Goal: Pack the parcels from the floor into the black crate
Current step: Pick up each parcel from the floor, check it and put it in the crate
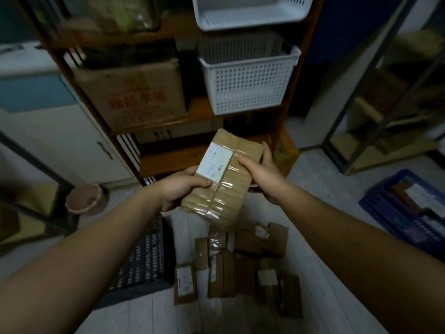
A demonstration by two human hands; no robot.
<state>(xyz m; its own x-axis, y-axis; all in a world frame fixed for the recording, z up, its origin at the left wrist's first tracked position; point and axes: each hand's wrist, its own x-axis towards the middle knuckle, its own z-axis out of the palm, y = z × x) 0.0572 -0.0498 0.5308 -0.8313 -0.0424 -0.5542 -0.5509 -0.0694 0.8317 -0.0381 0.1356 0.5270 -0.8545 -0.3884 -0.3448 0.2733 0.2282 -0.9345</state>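
Nearest, below the grip and slightly to its right, a pile of brown parcels (pixel 240 263) lies on the pale floor, several with white labels facing up. Below and to the left of the grip, partly hidden under the left forearm, stands the black crate (pixel 147 259) with its slotted wall beside the pile; what is inside it cannot be made out. Above these, both hands hold one taped brown parcel (pixel 226 189) in the air, tilted, with its shipping label (pixel 215 162) on top. The left hand (pixel 179 189) grips the parcel's near left edge, thumb pressed over the label's lower corner and fingers curled underneath. The right hand (pixel 265 174) grasps the right edge, thumb on the taped top face and fingers wrapped round the far side. Left of the grip, a pinkish flowerpot (pixel 84 198) sits on the floor. Well to the right, a blue crate (pixel 395 213) holds labelled parcels. Beyond the grip rises a wooden shelf unit (pixel 199 109) carrying a cardboard box (pixel 134 97) with red print and, to its right, a white perforated basket (pixel 248 85), with another white basket (pixel 250 13) on the shelf above.
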